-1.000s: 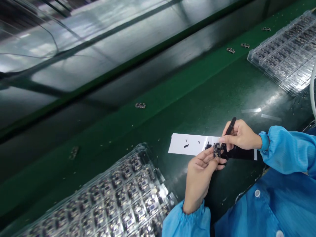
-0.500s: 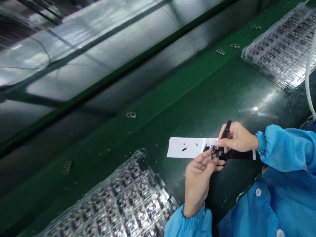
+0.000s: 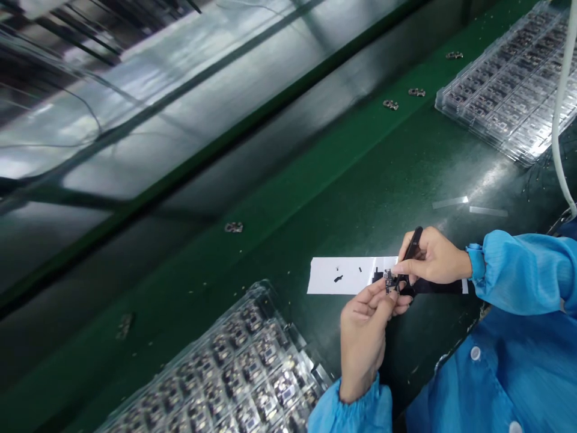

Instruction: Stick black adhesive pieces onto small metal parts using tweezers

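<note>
Item: small circuit board (image 3: 388, 281), pinched at edges in our left hand (image 3: 366, 328), above white strip (image 3: 345, 275). Our right hand (image 3: 431, 258), at 3 o'clock, grips black tweezers (image 3: 409, 257), tips touching board. We judge it light, stiff, fragile; hold edges only.

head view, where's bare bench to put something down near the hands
Bare green bench lies between the white strip and the far clear tray; two thin slips sit at its right. More lies left of the strip, above the near clear tray. It is crowded where the left hand and right hand meet over the small board and tweezers.
</note>
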`<act>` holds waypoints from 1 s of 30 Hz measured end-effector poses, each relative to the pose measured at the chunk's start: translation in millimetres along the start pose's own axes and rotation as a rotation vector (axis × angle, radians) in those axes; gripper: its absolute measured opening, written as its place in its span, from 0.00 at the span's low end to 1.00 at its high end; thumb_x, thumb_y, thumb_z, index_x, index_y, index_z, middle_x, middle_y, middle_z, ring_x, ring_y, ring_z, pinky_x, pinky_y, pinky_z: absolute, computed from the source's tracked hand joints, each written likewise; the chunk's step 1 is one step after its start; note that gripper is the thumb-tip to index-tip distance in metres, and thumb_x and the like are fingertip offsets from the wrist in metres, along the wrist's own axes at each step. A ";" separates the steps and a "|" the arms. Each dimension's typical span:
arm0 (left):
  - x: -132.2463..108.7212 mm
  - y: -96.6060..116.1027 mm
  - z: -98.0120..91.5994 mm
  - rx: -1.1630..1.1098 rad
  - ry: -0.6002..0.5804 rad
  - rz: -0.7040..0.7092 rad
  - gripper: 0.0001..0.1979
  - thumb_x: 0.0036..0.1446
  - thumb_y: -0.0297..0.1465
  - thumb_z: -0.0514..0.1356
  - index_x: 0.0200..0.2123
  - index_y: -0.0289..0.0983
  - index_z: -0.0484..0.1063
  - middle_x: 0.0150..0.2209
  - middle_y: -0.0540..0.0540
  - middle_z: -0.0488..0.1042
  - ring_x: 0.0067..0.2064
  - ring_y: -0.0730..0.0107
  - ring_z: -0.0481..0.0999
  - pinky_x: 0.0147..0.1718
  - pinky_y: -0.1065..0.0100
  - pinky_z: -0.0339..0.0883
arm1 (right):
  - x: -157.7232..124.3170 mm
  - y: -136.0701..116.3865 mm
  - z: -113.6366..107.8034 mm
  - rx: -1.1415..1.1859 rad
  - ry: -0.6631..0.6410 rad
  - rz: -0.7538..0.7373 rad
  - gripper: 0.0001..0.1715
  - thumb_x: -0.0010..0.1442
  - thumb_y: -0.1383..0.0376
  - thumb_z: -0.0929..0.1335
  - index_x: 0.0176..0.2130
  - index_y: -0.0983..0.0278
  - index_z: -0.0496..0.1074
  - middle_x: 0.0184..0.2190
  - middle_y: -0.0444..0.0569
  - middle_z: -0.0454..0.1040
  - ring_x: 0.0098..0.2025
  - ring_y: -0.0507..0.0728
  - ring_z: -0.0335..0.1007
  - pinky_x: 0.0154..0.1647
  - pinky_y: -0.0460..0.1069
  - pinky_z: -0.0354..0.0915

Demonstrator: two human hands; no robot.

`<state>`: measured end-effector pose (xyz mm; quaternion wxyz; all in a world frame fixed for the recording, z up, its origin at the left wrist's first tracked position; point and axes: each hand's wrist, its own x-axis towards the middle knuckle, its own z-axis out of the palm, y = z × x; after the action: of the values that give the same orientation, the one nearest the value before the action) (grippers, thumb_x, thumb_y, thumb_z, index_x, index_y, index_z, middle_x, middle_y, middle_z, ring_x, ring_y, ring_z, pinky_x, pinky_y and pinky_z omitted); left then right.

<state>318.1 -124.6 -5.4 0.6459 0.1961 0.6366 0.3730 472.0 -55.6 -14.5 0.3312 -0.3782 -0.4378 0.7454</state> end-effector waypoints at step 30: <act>126.2 150.6 -82.6 0.441 0.551 0.316 0.13 0.52 0.29 0.61 0.42 0.29 0.70 0.34 0.41 0.76 0.35 0.67 0.78 0.35 0.67 0.72 | 10.4 13.7 -4.6 -0.294 0.223 -0.199 0.15 0.51 0.57 0.70 0.26 0.66 0.70 0.16 0.46 0.70 0.17 0.51 0.67 0.16 0.46 0.62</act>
<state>191.9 46.5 9.7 0.3277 0.3184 0.8131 0.3607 468.6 -50.6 -31.3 0.3906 -0.4575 -0.5377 0.5907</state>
